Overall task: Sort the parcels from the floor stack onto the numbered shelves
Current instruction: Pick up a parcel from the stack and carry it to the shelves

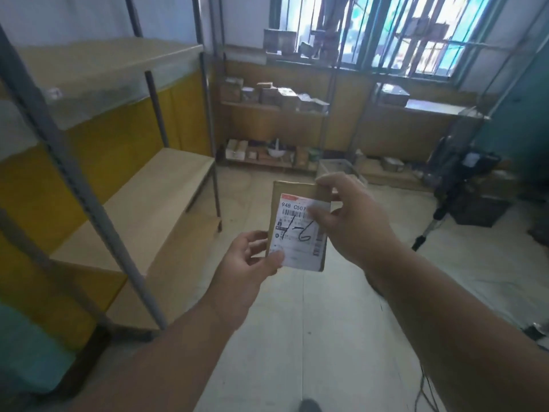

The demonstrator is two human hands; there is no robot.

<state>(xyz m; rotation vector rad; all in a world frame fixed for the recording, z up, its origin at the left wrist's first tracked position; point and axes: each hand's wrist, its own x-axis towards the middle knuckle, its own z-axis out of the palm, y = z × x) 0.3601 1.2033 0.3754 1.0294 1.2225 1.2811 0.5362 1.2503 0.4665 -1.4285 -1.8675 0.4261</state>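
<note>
Fingers of both hands pinch one small cardboard parcel [297, 230], held upright in mid-air above the floor [326, 322]. The left hand [246, 260] grips its lower left corner, thumb pressed on the front. The right hand [350, 215] takes the upper right corner, thumb across the label and fingers curled behind the top edge. Both forearms reach forward from the bottom of the view, bare.

The white shipping label [300, 233] covers most of the parcel's face. Its printed top line reads "948 C507", partly hidden by the right thumb, with a barcode beneath. Black marker handwriting across it looks like "1-6". The smaller print is too blurred to read.

To the left stands a metal shelving unit [148, 191] with pale boards. Against the far wall, under a barred window [401, 34], lower shelves [276, 107] carry many cardboard boxes.
</note>
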